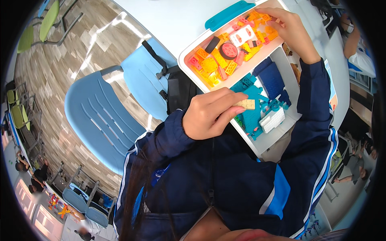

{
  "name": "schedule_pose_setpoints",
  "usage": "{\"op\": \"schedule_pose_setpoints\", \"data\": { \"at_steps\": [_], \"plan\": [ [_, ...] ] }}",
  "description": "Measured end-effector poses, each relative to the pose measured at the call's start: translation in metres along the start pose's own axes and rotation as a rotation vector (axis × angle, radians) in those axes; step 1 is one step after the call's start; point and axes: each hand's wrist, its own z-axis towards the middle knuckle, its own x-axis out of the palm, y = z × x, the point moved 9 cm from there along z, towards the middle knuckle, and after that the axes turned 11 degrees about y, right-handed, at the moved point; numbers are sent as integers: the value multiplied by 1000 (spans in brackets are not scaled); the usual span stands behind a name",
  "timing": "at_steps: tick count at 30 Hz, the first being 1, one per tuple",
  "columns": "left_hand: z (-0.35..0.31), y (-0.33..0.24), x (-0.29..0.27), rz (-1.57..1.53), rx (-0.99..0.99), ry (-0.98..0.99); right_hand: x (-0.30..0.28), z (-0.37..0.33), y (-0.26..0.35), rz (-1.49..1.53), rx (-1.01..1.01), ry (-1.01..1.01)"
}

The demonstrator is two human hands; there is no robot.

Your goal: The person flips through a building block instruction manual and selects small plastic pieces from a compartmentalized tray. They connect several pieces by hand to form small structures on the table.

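Between the thumb and fingertips of my left hand (211,113) is a tan toy building brick (246,104) with studs. It is held above a lower grey-white bin (277,138) of teal and dark blue pieces, where a white studded piece (272,121) also lies. My right hand (292,30) reaches over the far right corner of a white tray (249,62). Its fingers are apart among the orange pieces (254,50); whether they touch one I cannot tell. A pink wheel with a black tyre (228,51) and a white piece (242,35) lie in this tray.
The tray has a teal handle (229,15) and stands by a white table (161,16). Left of me are a blue chair (100,116) and a black strapped bag (179,88) on another blue seat. Other people (356,164) are in the room at the far right and lower left.
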Motion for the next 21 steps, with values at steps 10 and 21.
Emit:
{"op": "schedule_pose_setpoints", "data": {
  "at_steps": [10, 21],
  "plan": [
    [-3, -3, 5, -5, 140, 11, 16, -4, 60, -137, -17, 128],
    [-5, -1, 5, -140, 125, 75, 61, -9, 148, -173, -485, 175]
  ]
}}
